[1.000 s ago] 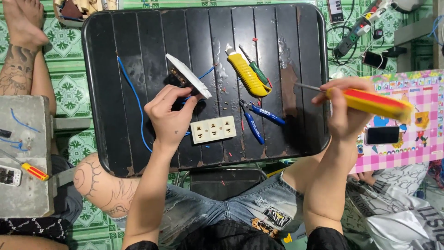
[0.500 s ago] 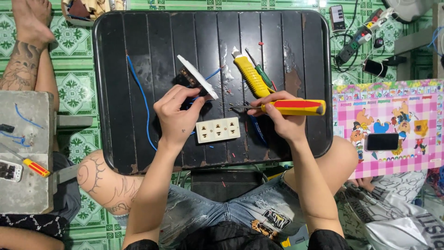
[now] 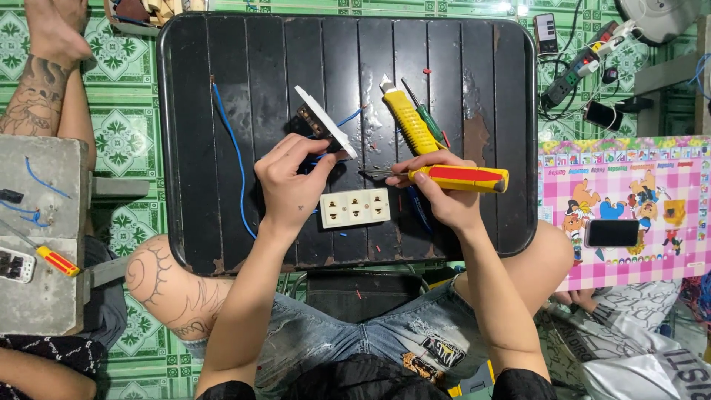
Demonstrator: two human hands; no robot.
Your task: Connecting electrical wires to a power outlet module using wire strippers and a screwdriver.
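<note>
The switch plate point(image 3: 326, 122), flat white plastic with a dark back and blue wires, tilts under the left hand's point(image 3: 290, 181) pinching fingers, while the right hand point(image 3: 444, 196) grips a red-and-yellow screwdriver point(image 3: 452, 177) beside it.

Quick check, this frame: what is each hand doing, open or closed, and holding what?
Left hand: closed on the white switch plate, holding it tilted over the black tray.
Right hand: closed on the red and yellow screwdriver, tip pointing toward the plate.
</note>
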